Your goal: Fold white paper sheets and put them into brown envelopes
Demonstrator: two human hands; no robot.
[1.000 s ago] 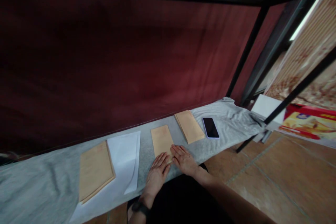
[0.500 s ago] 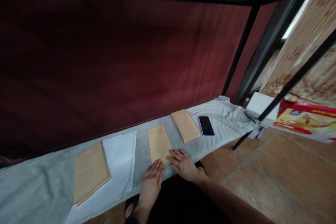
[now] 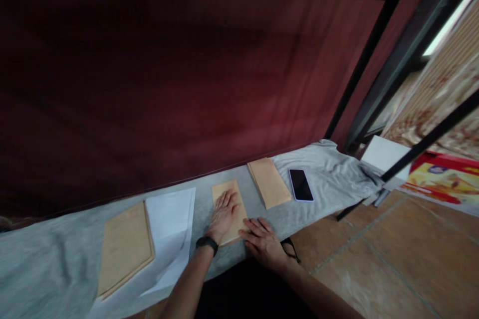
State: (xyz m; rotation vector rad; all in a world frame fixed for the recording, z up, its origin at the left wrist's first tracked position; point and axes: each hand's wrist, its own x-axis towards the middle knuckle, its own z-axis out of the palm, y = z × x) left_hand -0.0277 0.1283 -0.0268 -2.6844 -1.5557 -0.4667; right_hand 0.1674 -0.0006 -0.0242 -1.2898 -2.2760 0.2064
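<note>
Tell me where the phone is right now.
In the head view, the phone lies toward the right on the gray cloth, just right of the rightmost brown paper stack.

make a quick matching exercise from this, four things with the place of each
1 left hand
2 right hand
3 smartphone
4 white paper

A dark face up on the grey cloth
B partly under the leftmost brown envelopes
C at the near right corner of the middle envelope
D palm down across the middle envelope

Pairs: 1-D, 2-C, 3-A, 4-B
</note>
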